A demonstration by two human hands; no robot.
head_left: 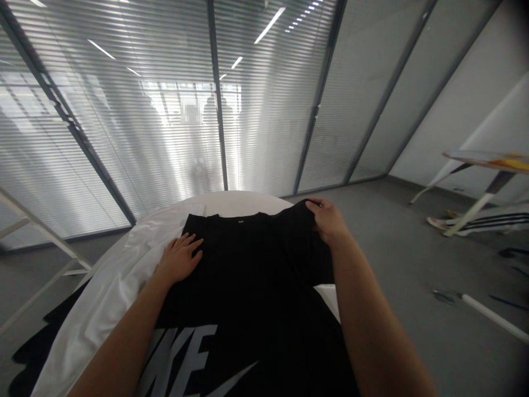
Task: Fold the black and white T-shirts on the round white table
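A black T-shirt (256,275) with a grey printed logo is spread over a round white table (231,201), its neckline toward the far edge. My left hand (181,257) lies on the shirt's left shoulder area, fingers spread. Over on the right, my right hand (325,218) pinches the shirt's right sleeve near the shoulder, thumb on top. The lower part of the shirt runs out of the bottom of the view. White shiny cloth (119,275) lies along the table's left side, partly under my left forearm.
Beyond the table stands a glass partition with blinds (264,110). A white metal frame (41,229) is at the left. To the right, another table (491,160) has a person's leg in striped trousers (496,220) beneath it. A white rod (491,315) and cables are on the floor.
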